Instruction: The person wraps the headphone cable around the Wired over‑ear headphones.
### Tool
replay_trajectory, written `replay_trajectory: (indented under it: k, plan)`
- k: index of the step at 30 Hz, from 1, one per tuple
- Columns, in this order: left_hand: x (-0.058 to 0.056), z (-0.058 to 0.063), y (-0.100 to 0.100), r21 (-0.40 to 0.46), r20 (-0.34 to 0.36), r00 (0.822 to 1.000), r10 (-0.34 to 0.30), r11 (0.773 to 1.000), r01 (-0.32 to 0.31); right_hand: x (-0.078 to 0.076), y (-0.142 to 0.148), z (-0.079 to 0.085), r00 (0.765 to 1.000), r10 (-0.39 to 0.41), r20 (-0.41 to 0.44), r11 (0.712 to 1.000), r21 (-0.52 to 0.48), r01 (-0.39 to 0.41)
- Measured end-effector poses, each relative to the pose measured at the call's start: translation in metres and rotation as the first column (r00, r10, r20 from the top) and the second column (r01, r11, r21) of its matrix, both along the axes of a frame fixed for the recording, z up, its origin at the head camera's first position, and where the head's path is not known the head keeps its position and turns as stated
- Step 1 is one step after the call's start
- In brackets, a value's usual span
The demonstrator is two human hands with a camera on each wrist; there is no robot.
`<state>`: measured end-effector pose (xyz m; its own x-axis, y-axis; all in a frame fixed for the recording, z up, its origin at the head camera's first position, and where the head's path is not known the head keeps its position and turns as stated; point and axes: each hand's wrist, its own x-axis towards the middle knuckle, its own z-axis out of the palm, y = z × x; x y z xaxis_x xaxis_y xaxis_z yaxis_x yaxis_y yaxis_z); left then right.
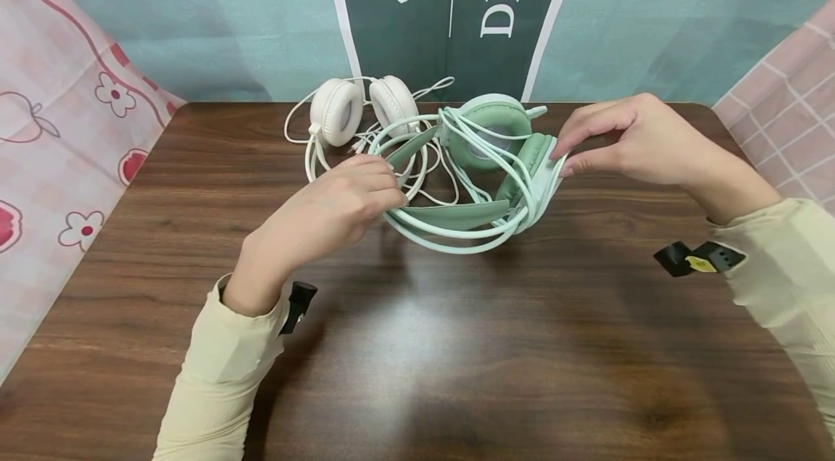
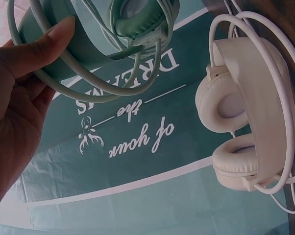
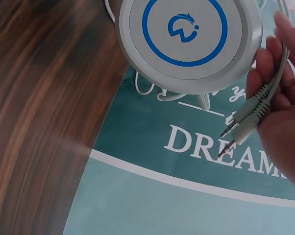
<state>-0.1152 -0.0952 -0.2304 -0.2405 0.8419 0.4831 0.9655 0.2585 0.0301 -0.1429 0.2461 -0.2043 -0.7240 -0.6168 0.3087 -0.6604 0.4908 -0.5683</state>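
Pale green headphones (image 1: 450,215) are held up off the table between both hands, with their cable looped around the headband and ear cups. My left hand (image 1: 333,201) grips the headband, the thumb lying over it in the left wrist view. My right hand (image 1: 629,142) is at the right ear cup and pinches the cable. In the right wrist view two audio plugs (image 3: 248,120) stick out below its fingers, beside the round outer face of an ear cup (image 3: 184,39) with a blue ring. Behind, white headphones (image 1: 396,104) lie on the table, partly hidden by the green ones.
The brown wooden table (image 1: 457,345) extends in front of and around the hands. A blue-green cloth with a dark lettered panel (image 1: 450,48) hangs at the back. Pink patterned cloth (image 1: 78,156) borders the left side, and pink checked cloth (image 1: 796,91) the right.
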Motion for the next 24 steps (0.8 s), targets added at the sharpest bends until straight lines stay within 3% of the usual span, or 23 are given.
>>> replay_trajectory:
  k: [7, 15, 24]
  plan:
    - [0.000, -0.001, 0.001, 0.005, 0.019, 1.000, -0.007, 1.000, 0.007, -0.002, 0.002, 0.002, 0.996, -0.082, -0.018, 0.992, 0.095, 0.083]
    - [0.002, -0.002, 0.003, 0.018, 0.021, 0.999, -0.032, 0.999, 0.032, -0.011, 0.004, -0.002, 0.988, 0.122, -0.095, 0.992, 0.051, -0.118]
    - [0.002, -0.004, 0.004, 0.037, 0.011, 1.000, -0.023, 0.999, 0.023, -0.010, 0.004, -0.011, 0.991, 0.067, -0.115, 0.998, 0.009, -0.066]
